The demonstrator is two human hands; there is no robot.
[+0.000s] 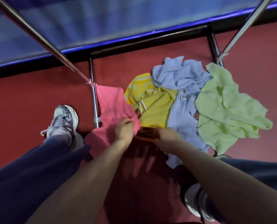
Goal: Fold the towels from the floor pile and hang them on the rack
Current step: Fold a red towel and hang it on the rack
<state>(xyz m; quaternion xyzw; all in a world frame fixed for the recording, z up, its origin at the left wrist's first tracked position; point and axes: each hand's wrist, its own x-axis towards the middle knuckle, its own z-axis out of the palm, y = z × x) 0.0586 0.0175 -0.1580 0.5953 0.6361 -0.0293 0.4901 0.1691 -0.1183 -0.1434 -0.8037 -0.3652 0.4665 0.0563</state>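
A dark red floor (29, 97) fills most of the view, plain and flat. Along its far side runs a black strip, and behind that rises a big blue surface (102, 16) with a bright blue edge.

The rack (95, 101) stands on the floor in front of that strip. It has a black bar at the back, shiny metal bars low at either side, and two shiny poles slanting up out of view.

The towels lie in a crumpled pile on the floor between the side bars. A pink towel (112, 104) lies on the left against the left bar, with a yellow towel (155, 107) beside it. Next comes a pale blue towel (180, 78), and a light green towel (228, 110) lies on the right. They overlap one another.

Near the pile, both arms reach down. The left hand (124, 130) has its fingers curled, its grip closed on one end of a dark red towel (144, 167). The knuckles lie against the pink towel. The right hand (167, 135) has its grip closed on the other end. The towel's top edge stretches between the two hands, and the rest hangs down blurred between the arms.

A grey and white shoe (65, 122) stands left of the rack's left bar. Another shoe (194, 201) shows under the right arm. Both legs wear dark blue trousers (21, 175).
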